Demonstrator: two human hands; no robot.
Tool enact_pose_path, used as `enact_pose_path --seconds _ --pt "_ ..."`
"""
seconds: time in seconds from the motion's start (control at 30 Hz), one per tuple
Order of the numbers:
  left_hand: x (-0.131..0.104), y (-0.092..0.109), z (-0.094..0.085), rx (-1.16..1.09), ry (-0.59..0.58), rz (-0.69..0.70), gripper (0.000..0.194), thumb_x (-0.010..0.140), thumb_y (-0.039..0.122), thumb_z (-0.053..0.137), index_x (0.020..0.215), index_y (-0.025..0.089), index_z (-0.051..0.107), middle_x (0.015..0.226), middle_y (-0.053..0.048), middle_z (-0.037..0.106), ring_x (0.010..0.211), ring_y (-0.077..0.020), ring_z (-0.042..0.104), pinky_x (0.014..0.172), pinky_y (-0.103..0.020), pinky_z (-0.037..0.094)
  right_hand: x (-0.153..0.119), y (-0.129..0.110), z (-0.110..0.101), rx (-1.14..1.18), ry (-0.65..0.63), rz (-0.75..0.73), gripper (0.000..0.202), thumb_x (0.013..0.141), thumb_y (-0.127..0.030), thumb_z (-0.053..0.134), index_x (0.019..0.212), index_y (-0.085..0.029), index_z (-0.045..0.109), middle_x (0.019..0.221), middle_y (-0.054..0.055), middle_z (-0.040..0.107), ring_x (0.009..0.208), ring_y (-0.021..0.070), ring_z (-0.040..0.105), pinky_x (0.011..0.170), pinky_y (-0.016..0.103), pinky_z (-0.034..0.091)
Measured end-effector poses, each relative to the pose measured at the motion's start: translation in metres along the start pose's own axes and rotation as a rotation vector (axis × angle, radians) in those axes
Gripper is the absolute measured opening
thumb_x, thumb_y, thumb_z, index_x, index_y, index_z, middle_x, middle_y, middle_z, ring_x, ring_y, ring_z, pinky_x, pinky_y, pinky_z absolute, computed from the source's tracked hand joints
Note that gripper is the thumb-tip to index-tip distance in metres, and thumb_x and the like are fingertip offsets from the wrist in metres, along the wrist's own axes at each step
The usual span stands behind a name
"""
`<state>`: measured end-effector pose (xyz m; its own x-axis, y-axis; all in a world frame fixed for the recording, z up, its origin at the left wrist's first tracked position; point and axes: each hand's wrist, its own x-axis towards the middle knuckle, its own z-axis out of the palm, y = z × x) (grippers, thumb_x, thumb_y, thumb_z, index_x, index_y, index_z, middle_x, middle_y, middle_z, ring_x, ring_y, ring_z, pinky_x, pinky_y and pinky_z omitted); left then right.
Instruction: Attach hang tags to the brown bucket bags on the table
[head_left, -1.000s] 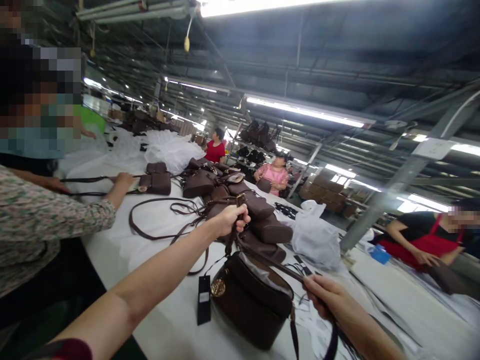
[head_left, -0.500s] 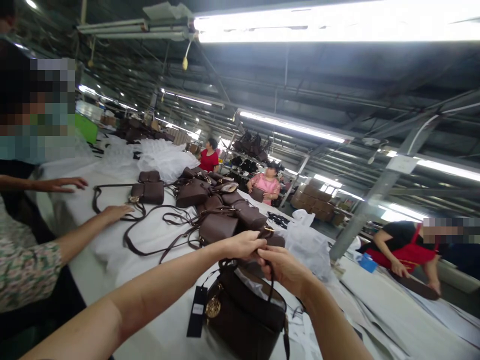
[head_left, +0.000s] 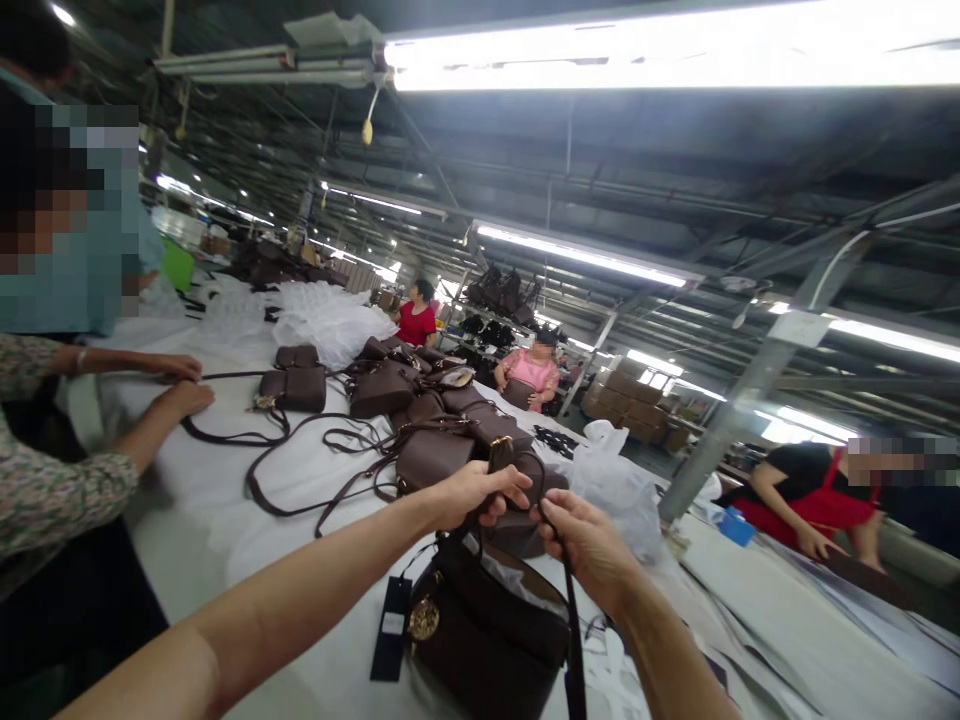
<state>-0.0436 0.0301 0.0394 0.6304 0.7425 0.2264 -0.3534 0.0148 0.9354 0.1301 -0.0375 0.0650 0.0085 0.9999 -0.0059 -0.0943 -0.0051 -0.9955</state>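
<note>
A dark brown handbag (head_left: 487,635) stands on the white-covered table in front of me, its top open with pale wrapping inside. A round gold charm (head_left: 424,619) and a black tag (head_left: 391,630) hang at its left side. Above the bag my left hand (head_left: 480,492) is closed on a gathered part of the dark strap. My right hand (head_left: 585,535) pinches the strap (head_left: 574,620) just to the right, where it runs down the bag's right side. A small gap separates the two hands.
Brown bags (head_left: 435,455) with long straps are piled beyond my hands. At the left a person's hands (head_left: 180,385) hold another strap. Clear plastic (head_left: 611,480) lies right of the pile. White sheets (head_left: 757,600) cover the right side, where another person works.
My hands have moved apart, and the strap now stretches from my right hand down the bag's right side. The left person's hands have come together on a strap.
</note>
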Motion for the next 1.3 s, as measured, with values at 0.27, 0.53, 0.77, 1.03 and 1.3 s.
enact_pose_path --seconds 0.27,0.53,0.77,1.03,1.3 --pt "0.004 -0.018 0.027 -0.009 0.123 0.089 0.050 0.060 0.048 0.083 0.085 0.008 0.065 0.058 0.001 0.055 0.047 -0.0064 0.045 0.042 -0.018 0.024 0.019 0.016 0.033 -0.135 0.083 -0.133 0.038 0.054 -0.038 0.079 0.071 -0.018 0.051 0.055 -0.003 0.052 0.047 0.0089 0.045 0.038 0.018 0.030" --pt "0.017 0.007 -0.022 -0.495 0.444 0.051 0.027 0.092 0.032 0.058 0.075 0.015 0.046 0.062 0.002 0.056 0.055 -0.0096 0.057 0.061 -0.024 0.052 -0.030 0.018 -0.018 -0.351 -0.222 0.185 0.055 0.064 -0.065 0.074 0.075 -0.014 0.057 0.059 -0.004 0.048 0.048 0.0044 0.038 0.044 0.017 0.026" --pt "0.012 0.009 -0.014 -0.326 0.167 -0.084 0.029 0.092 0.029 0.057 0.070 0.014 0.045 0.054 0.005 0.048 0.035 -0.0027 0.029 0.037 -0.015 0.023 -0.027 0.007 -0.026 -0.426 -0.146 0.100 0.059 0.061 -0.071 0.070 0.070 -0.015 0.056 0.054 -0.005 0.045 0.045 0.0049 0.033 0.043 0.021 0.018" --pt "0.021 -0.005 0.014 0.283 -0.136 -0.089 0.043 0.076 0.053 0.065 0.075 0.011 0.056 0.069 -0.006 0.063 0.047 -0.0096 0.047 0.040 -0.021 0.029 -0.017 0.000 -0.005 -0.552 -0.144 0.091 0.051 0.062 -0.065 0.066 0.068 -0.016 0.057 0.054 -0.004 0.046 0.045 0.0074 0.036 0.041 0.022 0.021" --pt "0.020 -0.003 0.021 0.448 -0.304 -0.101 0.051 0.066 0.062 0.069 0.072 0.013 0.056 0.060 0.000 0.053 0.051 -0.0094 0.045 0.047 -0.021 0.031 -0.015 -0.001 -0.007 -0.516 -0.132 0.068 0.038 0.062 -0.051 0.070 0.067 -0.015 0.060 0.054 -0.003 0.048 0.046 0.0069 0.037 0.041 0.021 0.022"
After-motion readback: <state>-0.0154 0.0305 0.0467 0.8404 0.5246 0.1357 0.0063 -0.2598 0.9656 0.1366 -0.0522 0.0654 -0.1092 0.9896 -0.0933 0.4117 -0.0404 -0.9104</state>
